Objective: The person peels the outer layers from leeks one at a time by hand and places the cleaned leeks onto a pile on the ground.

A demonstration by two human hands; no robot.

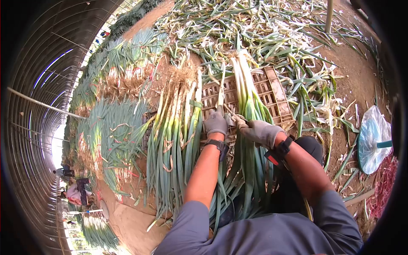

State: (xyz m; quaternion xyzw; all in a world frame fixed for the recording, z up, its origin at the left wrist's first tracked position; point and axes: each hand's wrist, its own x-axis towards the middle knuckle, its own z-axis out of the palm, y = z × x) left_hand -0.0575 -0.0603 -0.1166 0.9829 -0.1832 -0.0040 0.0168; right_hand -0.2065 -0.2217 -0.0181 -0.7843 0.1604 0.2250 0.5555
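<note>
While both gloved hands, left hand (215,123) and right hand (262,131), close around green onion stalks (248,95) lying over the brown crate (272,91), a hard pull could snap them.

Both arms extend forward from grey short sleeves, forearms bare, each wrist strapped with a dark band. Left hand (215,123): grey glove, palm down, fingers curled forward in a closed grip. Right hand (260,131): grey glove, angled inward toward the left hand, fingers pinched shut at the tips. The two hands sit near each other, not touching.
</note>
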